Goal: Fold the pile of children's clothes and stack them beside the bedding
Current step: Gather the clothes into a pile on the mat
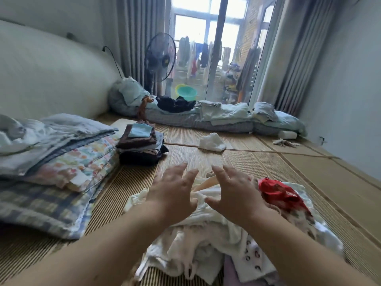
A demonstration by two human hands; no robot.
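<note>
My left hand (175, 188) and right hand (235, 190) hover with fingers spread, grasping nothing, over the loose pile of clothes (206, 240) near me. They look ready to pick one. The folded stack (142, 143) sits farther left, just beside the bedding (55, 153), where finished pieces go.

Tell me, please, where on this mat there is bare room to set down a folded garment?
Bare mat lies between the folded stack and the white cloth, just beyond the left hand and right hand. A wider strip runs right of the unfolded pile toward the wall. The left is crowded by the bedding, the near middle by the pile.
</note>
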